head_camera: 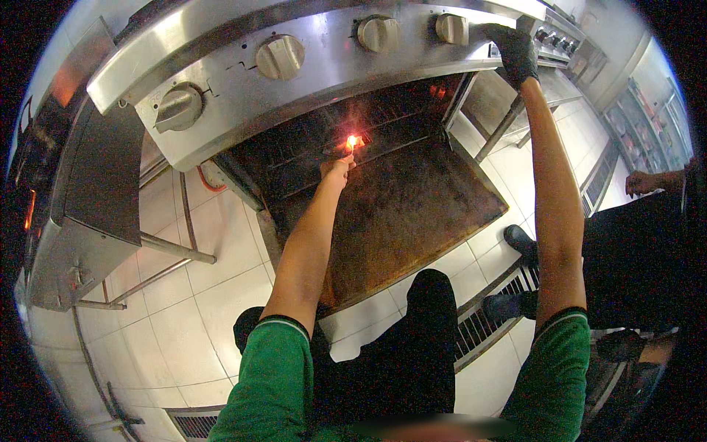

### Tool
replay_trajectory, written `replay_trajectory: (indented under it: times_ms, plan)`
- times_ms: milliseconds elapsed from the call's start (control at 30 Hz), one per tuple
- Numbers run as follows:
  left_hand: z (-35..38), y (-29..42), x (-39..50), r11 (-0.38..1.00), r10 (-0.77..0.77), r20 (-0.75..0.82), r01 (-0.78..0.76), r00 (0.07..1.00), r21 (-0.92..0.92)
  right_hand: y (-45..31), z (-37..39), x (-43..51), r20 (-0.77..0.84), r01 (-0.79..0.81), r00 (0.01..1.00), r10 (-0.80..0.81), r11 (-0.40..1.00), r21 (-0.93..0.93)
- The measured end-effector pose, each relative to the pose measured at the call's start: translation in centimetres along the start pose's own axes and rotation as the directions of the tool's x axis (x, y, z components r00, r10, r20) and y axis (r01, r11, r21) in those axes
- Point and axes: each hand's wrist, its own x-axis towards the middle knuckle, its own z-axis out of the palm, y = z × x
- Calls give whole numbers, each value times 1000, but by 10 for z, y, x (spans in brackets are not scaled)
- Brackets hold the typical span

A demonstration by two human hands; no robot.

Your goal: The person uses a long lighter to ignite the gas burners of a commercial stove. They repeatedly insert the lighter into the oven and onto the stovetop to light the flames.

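My bare left hand [338,168] reaches into the dark oven cavity [298,149] of a stainless steel range. Its fingers pinch a thin burning stick, likely a match [352,150], whose bright flame glows near an opening in the oven floor. My right hand [516,52], in a black glove, is up at the right end of the control panel [326,38]. Its fingers are close beside a metal control knob [453,29]; whether they grip another knob is hidden. The stained oven door [409,204] hangs open, lowered in front of me.
More metal knobs [280,57] line the panel. A steel stand [102,221] with pipe legs is on the left. At right, another person's hand [643,182] and dark shoes [519,243] show near a floor drain grate [486,315]. White tiles [182,342] cover the floor.
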Motion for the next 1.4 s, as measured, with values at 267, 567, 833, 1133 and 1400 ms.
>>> replay_trajectory:
  times_ms: [267,567,833,1133,1400]
  plan:
    - [-3,1,7,999,-42,-6,42,999,1,-9,-18,1,10,42,999,-44,987,157]
    - [-1,-3,10,999,-23,-5,23,1000,49,7,-3,9,26,-69,998,65,970,234]
    - [-4,-8,29,999,-31,55,30,998,24,-13,-17,2,81,-139,990,117,915,378]
    - [-9,-15,31,999,21,129,-17,991,-31,-17,-26,-6,6,21,1000,-26,895,445]
    - [-5,-12,30,987,31,75,-19,997,-157,-27,-45,13,120,181,974,-190,980,81]
